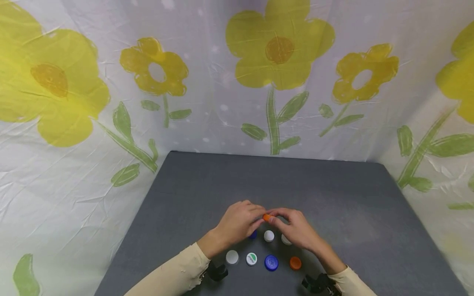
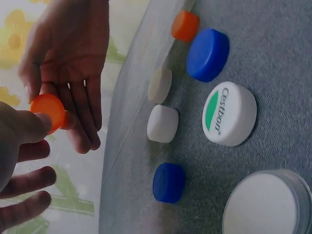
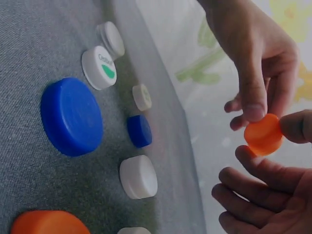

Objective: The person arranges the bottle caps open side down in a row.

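Observation:
Above the table, both hands meet at one small orange bottle cap (image 1: pixel 266 217). My left hand (image 1: pixel 240 221) pinches it, with the thumb lying on the cap (image 2: pixel 48 108) in the left wrist view. From the other side my right hand (image 1: pixel 297 228) holds its edge between thumb and index finger, the remaining fingers extended in the right wrist view. Just below the hands stand a small blue cap (image 1: pixel 253 234), a white cap (image 1: pixel 269 236) and another white cap (image 1: pixel 285 240), partly covered by the right hand. A pale cap (image 3: pixel 142 97) shows behind the blue one.
Nearer the person lies a row of larger caps: white (image 1: pixel 232 257), white with a green logo (image 1: pixel 252 259), blue (image 1: pixel 271 263) and orange (image 1: pixel 295 263). The dark grey table (image 1: pixel 274 176) ends at a flower-print curtain (image 1: pixel 207 102) behind and at both sides.

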